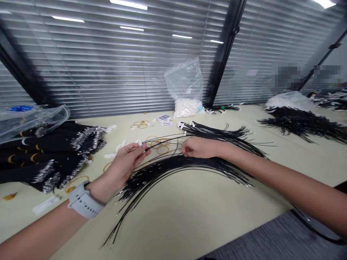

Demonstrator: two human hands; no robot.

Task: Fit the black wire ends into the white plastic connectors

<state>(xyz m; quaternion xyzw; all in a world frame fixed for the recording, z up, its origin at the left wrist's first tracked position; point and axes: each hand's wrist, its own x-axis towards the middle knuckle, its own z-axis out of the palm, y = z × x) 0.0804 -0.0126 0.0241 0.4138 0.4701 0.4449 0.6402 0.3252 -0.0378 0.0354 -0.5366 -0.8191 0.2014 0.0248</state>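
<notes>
Black wires (173, 172) fan in an arc across the middle of the desk (187, 220). Left hand (125, 167) pinches a few wire ends (143, 145) between thumb and fingers; right hand (199, 147), fingers curled together, lies on the strands, grip unclear.

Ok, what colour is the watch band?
The watch band is pale grey, best seen in the head view.

Likely wiring workshop: bench (189, 216) heaped with black cable bundles (173, 167).
</notes>
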